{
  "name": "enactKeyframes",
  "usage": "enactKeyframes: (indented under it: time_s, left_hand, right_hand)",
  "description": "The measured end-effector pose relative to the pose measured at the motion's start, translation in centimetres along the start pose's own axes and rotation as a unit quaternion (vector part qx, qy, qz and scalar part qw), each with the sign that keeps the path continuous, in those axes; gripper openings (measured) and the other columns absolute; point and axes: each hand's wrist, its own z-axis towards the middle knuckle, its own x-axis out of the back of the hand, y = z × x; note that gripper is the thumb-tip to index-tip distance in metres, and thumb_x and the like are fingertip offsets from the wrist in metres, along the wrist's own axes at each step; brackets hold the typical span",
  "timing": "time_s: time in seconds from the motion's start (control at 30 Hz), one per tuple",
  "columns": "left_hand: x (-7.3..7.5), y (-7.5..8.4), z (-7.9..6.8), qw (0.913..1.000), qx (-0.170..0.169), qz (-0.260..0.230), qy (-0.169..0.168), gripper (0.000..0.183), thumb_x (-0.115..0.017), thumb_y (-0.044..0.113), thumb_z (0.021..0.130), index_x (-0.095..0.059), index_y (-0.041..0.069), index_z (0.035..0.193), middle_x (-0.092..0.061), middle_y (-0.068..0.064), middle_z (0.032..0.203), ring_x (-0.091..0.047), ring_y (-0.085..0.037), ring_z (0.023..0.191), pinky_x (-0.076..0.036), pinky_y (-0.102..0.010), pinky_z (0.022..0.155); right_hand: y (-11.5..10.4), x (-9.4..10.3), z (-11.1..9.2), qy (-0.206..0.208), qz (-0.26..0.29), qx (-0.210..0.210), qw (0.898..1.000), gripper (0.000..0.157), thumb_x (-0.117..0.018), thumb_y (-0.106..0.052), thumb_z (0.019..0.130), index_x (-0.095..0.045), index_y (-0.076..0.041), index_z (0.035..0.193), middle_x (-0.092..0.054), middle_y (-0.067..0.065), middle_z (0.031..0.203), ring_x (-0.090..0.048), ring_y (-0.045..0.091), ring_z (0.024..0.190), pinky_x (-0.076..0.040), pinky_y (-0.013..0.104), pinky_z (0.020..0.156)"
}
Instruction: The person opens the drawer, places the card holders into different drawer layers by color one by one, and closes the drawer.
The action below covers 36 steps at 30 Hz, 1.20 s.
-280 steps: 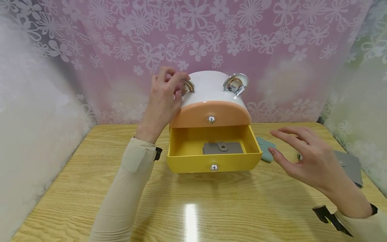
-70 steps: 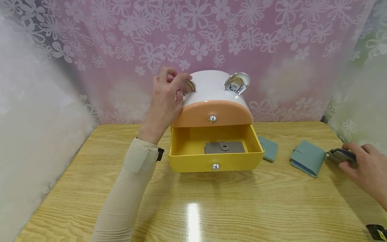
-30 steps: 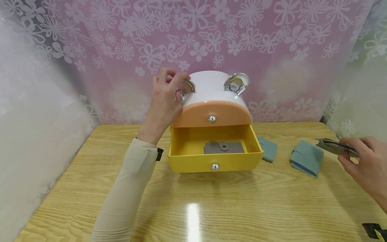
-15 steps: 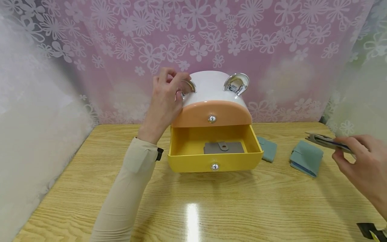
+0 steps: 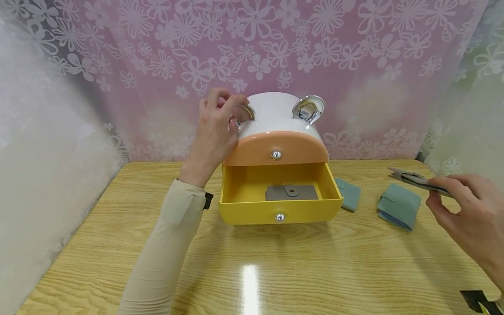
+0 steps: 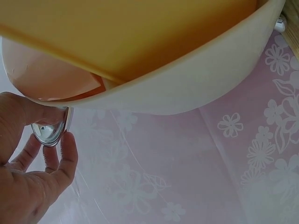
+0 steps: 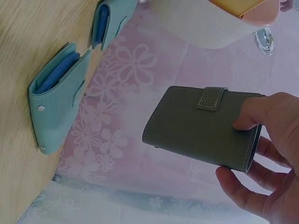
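My left hand (image 5: 216, 127) grips the silver ear (image 6: 48, 133) on the left of a white cabinet (image 5: 271, 109) that has an orange upper drawer (image 5: 252, 148). Below, the yellow drawer (image 5: 244, 213) is pulled out, with a grey wallet (image 5: 305, 192) lying inside it. Over at the right, my right hand (image 5: 468, 214) pinches another grey wallet (image 7: 201, 121) by one end, thumb on its face and fingers behind. That wallet is held above the table, with its strap showing in the right wrist view.
Two teal wallets lie on the wooden table (image 5: 157, 240): one teal wallet (image 5: 399, 205) near my right hand, the other teal wallet (image 5: 348, 194) close beside the yellow drawer. A floral curtain (image 5: 260, 48) hangs behind, and pale curtains stand at both sides.
My right hand has picked up the second grey wallet from the table's right side, raised it and brought it leftward. My left hand has stayed on the silver ear.
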Motion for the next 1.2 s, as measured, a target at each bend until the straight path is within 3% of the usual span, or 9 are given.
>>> enactKeyframes:
  time_s: [0.17, 0.43, 0.73, 1.2]
  left_hand:
    - [0.0, 0.0, 0.0, 1.0000, -0.003, 0.001, -0.001, 0.033, -0.057, 0.000, 0.096, -0.064, 0.016, 0.123, -0.049, -0.014, 0.123, -0.048, -0.032, 0.113, -0.037, -0.045, 0.100]
    - [-0.1, 0.0, 0.0, 1.0000, -0.002, -0.001, 0.001, 0.033, -0.057, -0.001, 0.096, -0.064, 0.015, 0.123, -0.049, -0.014, 0.123, -0.048, -0.033, 0.112, -0.036, -0.045, 0.100]
    - [-0.2, -0.1, 0.0, 0.9999, -0.004, -0.008, 0.007, 0.034, -0.058, -0.003, 0.094, -0.065, 0.014, 0.123, -0.050, -0.014, 0.122, -0.050, -0.032, 0.109, -0.034, -0.045, 0.099]
    - [-0.2, -0.2, 0.1, 0.9998, -0.006, -0.013, 0.010, 0.035, -0.057, -0.005, 0.094, -0.066, 0.014, 0.122, -0.050, -0.014, 0.122, -0.053, -0.031, 0.106, -0.033, -0.043, 0.098]
  right_hand:
    - [-0.5, -0.3, 0.1, 0.035, 0.023, -0.003, 0.999, 0.057, -0.037, -0.037, 0.103, -0.068, 0.010, 0.096, -0.061, 0.031, 0.086, -0.055, 0.048, 0.071, -0.033, 0.044, 0.069]
    - [-1.1, 0.1, 0.6, 0.015, 0.013, 0.009, 1.000, 0.060, -0.035, -0.037, 0.105, -0.068, 0.011, 0.098, -0.061, 0.031, 0.090, -0.057, 0.047, 0.075, -0.034, 0.043, 0.069]
    - [-2.0, 0.0, 0.9, 0.032, 0.033, -0.003, 0.999, 0.062, -0.037, -0.042, 0.105, -0.070, 0.011, 0.097, -0.062, 0.032, 0.091, -0.056, 0.050, 0.078, -0.035, 0.044, 0.072]
    - [-2.8, 0.0, 1.7, 0.056, 0.033, 0.013, 0.998, 0.057, -0.042, -0.038, 0.105, -0.071, 0.010, 0.098, -0.063, 0.031, 0.090, -0.058, 0.047, 0.073, -0.032, 0.032, 0.072]
